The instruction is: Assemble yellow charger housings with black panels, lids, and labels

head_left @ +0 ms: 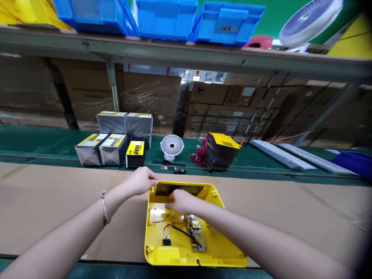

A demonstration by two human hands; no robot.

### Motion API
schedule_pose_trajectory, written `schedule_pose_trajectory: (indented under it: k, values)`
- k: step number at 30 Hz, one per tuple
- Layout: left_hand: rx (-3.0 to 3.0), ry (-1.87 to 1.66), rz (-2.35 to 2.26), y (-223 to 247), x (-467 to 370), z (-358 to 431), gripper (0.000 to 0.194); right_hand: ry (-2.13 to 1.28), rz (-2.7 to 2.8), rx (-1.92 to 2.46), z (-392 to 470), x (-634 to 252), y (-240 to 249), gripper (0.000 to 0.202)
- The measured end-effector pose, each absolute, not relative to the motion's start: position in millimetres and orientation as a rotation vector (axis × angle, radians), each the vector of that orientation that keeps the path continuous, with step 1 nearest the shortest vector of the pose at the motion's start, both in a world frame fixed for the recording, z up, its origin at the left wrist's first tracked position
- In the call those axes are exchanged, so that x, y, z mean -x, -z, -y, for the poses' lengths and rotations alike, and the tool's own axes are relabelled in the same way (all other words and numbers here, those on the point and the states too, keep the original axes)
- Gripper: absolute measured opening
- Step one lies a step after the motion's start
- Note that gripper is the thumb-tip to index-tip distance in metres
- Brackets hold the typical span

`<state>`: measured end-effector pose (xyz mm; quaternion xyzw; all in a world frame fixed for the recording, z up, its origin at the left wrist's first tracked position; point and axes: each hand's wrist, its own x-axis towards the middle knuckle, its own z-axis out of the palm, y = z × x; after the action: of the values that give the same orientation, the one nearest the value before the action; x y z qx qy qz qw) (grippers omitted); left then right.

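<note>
A yellow plastic casing [157,254] lies open side up on the cardboard-covered bench. My left hand [142,181] is pinched closed at its far left corner, fingertips right by the rim; what they hold is too small to make out. Inside the casing, my right hand [181,201] is closed on a thin reddish wire [164,189], which stretches up toward my left fingertips. Behind it, a dark panel [192,190] sits along the far wall. A circuit board [196,232] and a black plug part [166,242] with two metal prongs, joined by a black cable, are nearer me.
Behind the casing stand wrapped box stacks [113,147], a small white fan [172,146] and a stack of black-and-yellow cards [222,151] with red cords. Pale strips [281,154] lie at right. Overhead, a shelf [174,48] carries blue bins [167,19].
</note>
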<state>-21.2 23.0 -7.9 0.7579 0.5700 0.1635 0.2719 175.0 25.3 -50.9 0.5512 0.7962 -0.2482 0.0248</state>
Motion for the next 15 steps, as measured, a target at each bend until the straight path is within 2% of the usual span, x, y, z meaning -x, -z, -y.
schedule_pose_trajectory:
  k: [5,10,11,15]
  values:
    - [-2.068,-0.463,-1.532,12,21,-24,0.028,0.975,-2.493,-1.703,-22,-171,62,0.046]
    - [-2.076,-0.464,-1.52,11,22,-24,0.027,1.162,-2.546,-1.6,-16,-161,60,0.015]
    - [-2.075,-0.448,-1.519,11,23,-23,0.027,1.18,-2.577,-1.568,-16,-158,58,0.015]
    - [-2.073,-0.375,-1.5,7,25,-23,0.029,1.038,-2.76,-1.492,-12,-152,44,0.04]
